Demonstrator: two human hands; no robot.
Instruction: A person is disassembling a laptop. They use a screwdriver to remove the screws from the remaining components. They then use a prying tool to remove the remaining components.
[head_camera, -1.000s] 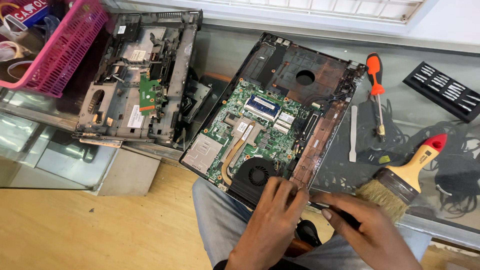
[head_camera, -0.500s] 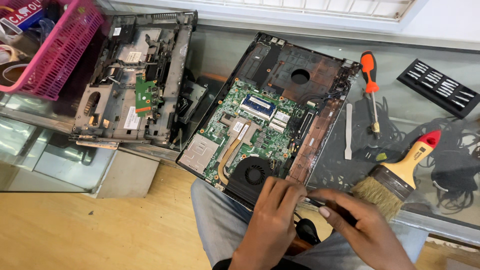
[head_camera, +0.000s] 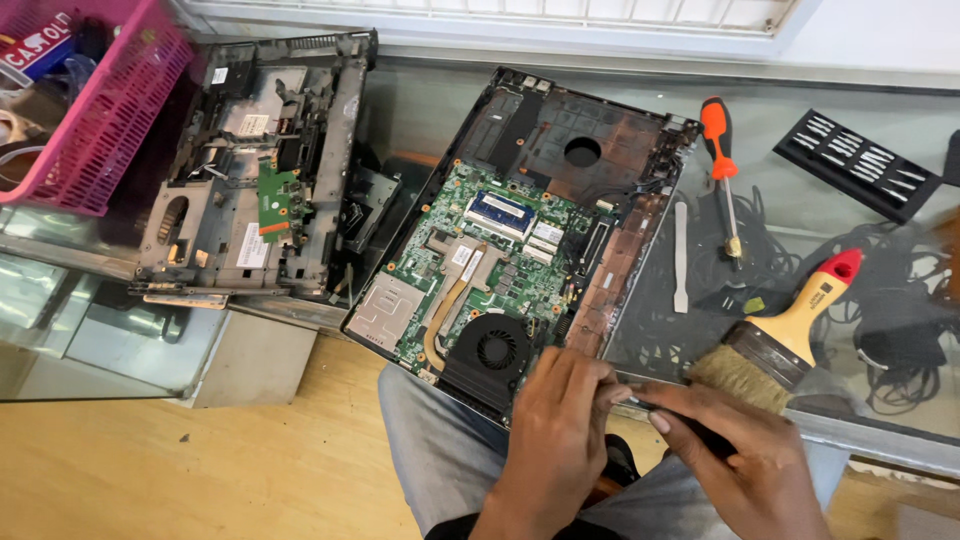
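Bright, even daylight falls from the white window frame (head_camera: 500, 15) along the top edge, leaving pale glare and soft reflections on the clear glass tabletop (head_camera: 800, 230), only faint shadows, a sharp centre, and slight motion blur and softness on both hands low in view.

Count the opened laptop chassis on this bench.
2. One laptop base with its green motherboard exposed sits mid-bench by the hands; a stripped grey chassis lies to its left beside the pink basket. None seem hidden.
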